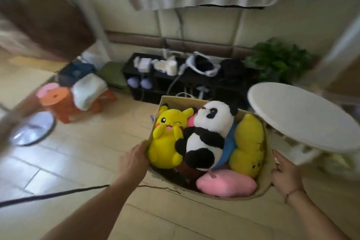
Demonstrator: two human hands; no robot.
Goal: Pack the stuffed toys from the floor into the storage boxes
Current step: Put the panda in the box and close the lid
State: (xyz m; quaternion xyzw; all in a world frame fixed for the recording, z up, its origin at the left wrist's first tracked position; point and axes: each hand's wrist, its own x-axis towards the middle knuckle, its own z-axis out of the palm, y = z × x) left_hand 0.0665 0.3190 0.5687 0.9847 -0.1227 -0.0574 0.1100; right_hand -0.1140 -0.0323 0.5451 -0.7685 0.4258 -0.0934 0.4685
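A tan cardboard storage box (266, 185) is held up in front of me, full of stuffed toys. Inside lie a yellow Pikachu (167, 138) at the left, a black and white panda (204, 138) in the middle, a yellow plush (248, 146) at the right and a pink plush (226, 184) at the near edge. My left hand (133, 159) grips the box's left wall. My right hand (285, 174) grips its right wall. A blue cloth piece shows between the panda and the yellow plush.
A round white table (303, 117) stands close to the right of the box. A black low shelf (175, 82) with cables and gear runs along the far wall, a green plant (276, 60) beside it. Orange stools (64, 101) and a fan base (33, 128) are at left. A black cable (58, 193) crosses the tiled floor.
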